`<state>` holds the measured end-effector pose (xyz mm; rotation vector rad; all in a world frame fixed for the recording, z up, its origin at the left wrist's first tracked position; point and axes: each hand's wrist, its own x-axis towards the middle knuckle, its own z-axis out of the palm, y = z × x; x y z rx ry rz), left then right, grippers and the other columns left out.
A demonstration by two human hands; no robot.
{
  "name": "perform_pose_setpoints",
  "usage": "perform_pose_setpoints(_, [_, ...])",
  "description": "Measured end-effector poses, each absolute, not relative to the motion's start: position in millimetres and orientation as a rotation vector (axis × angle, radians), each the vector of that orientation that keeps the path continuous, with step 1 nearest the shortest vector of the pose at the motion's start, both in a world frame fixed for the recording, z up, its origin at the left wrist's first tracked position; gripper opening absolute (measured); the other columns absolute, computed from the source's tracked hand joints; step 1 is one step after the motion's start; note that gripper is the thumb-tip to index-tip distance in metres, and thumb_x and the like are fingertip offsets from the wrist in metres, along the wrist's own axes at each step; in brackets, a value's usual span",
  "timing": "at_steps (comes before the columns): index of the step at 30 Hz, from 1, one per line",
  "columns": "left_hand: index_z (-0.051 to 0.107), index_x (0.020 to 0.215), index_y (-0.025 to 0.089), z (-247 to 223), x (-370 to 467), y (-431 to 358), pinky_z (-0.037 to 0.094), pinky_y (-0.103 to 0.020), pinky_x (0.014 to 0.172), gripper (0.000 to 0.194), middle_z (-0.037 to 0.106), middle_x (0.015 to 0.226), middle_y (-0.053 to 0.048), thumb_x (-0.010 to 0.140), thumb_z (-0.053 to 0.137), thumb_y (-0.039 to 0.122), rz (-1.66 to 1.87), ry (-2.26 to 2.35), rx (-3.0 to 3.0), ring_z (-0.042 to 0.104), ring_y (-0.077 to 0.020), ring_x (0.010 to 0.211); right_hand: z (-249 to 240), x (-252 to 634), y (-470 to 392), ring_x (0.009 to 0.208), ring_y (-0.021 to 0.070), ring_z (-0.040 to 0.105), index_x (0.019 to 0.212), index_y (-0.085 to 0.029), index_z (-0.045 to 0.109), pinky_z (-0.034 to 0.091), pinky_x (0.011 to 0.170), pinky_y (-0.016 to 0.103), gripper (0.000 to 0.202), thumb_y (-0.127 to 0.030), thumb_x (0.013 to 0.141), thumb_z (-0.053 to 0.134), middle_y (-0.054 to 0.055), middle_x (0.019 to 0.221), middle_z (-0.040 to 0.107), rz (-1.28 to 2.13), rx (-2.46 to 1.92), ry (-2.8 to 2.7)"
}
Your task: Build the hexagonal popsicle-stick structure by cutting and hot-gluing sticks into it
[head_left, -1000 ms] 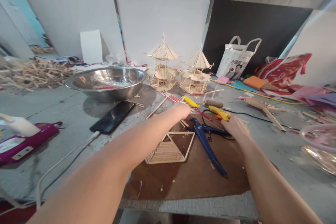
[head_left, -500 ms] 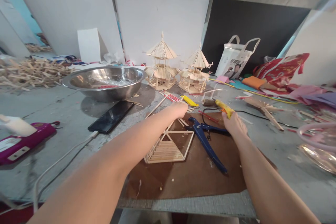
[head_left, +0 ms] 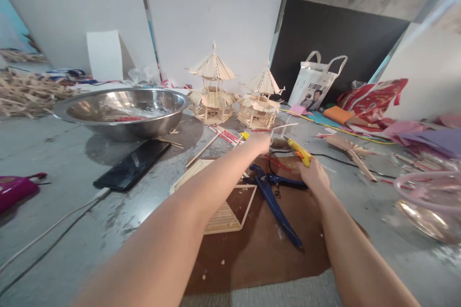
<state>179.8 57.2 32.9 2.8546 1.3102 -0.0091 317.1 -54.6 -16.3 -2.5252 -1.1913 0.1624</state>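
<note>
My right hand (head_left: 315,175) is wrapped round a yellow hot glue gun (head_left: 299,150), its nozzle pointing away to the left. My left hand (head_left: 261,144) reaches forward beside a short brownish roll (head_left: 279,142); its fingers are turned away, so any grip is hidden. Beneath my left forearm lies a flat frame of thin wooden sticks (head_left: 226,218), partly filled with rows of sticks and partly covered by the arm. Blue-handled cutters (head_left: 277,206) rest open on the brown mat (head_left: 266,264) between my arms.
Two stick-built pagodas (head_left: 213,98) stand at the back. To the left are a steel basin (head_left: 122,127) and a black phone (head_left: 133,165) on a cable. Red and pale sticks (head_left: 226,135) lie past the mat. A white bag (head_left: 317,81) and coloured paper (head_left: 338,115) are back right.
My left hand has moved right, from the sticks behind the frame to beside the roll. My right hand still holds the glue gun. The view has shifted slightly to the right.
</note>
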Motion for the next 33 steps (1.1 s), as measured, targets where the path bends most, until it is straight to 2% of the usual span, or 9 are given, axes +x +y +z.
perform_pose_setpoints(5, [0.059, 0.097, 0.015, 24, 200, 68, 0.043, -0.032, 0.075, 0.035, 0.06, 0.096, -0.013, 0.062, 0.055, 0.017, -0.059, 1.287, 2.82, 0.055, -0.0246, 0.088, -15, 318, -53, 0.092, 0.0242, 0.053, 0.113, -0.018, 0.039, 0.04, 0.071, 0.034, 0.045, -0.039, 0.075, 0.027, 0.012, 0.1, 0.056, 0.16, -2.505, -1.162])
perform_pose_setpoints(9, [0.053, 0.108, 0.022, 24, 201, 72, 0.044, -0.033, 0.073, 0.045, 0.058, 0.103, -0.009, 0.064, 0.052, 0.018, -0.086, 1.25, 2.811, 0.054, -0.0244, 0.089, -15, 318, -51, 0.093, 0.025, 0.053, 0.117, -0.017, 0.035, 0.039, 0.072, 0.035, 0.048, -0.039, 0.075, 0.029, 0.013, 0.104, 0.055, 0.188, -2.505, -1.132])
perform_pose_setpoints(19, [0.044, 0.114, 0.038, 20, 206, 54, 0.037, -0.035, 0.083, 0.05, 0.052, 0.115, -0.001, 0.068, 0.044, 0.019, -0.097, 0.971, 2.911, 0.05, -0.0221, 0.1, -13, 318, -51, 0.096, 0.0251, 0.051, 0.118, -0.017, 0.034, 0.039, 0.075, 0.036, 0.05, -0.041, 0.074, 0.03, 0.014, 0.108, 0.053, 0.218, -2.511, -1.059])
perform_pose_setpoints(28, [0.04, 0.118, 0.032, 13, 216, 27, 0.039, -0.038, 0.078, 0.05, 0.053, 0.113, -0.007, 0.069, 0.046, 0.025, -0.106, 0.835, 2.982, 0.052, -0.0256, 0.096, -12, 318, -55, 0.097, 0.0279, 0.05, 0.115, -0.015, 0.039, 0.038, 0.077, 0.04, 0.054, -0.047, 0.071, 0.031, 0.016, 0.106, 0.053, 0.183, -2.524, -1.012])
perform_pose_setpoints(33, [0.048, 0.112, 0.026, 18, 208, 20, 0.041, -0.03, 0.073, 0.043, 0.057, 0.106, -0.007, 0.069, 0.044, 0.021, -0.067, 0.823, 2.995, 0.053, -0.0222, 0.093, -14, 319, -55, 0.095, 0.0276, 0.051, 0.111, -0.016, 0.043, 0.038, 0.077, 0.041, 0.054, -0.046, 0.067, 0.038, 0.015, 0.103, 0.054, 0.118, -2.51, -1.013])
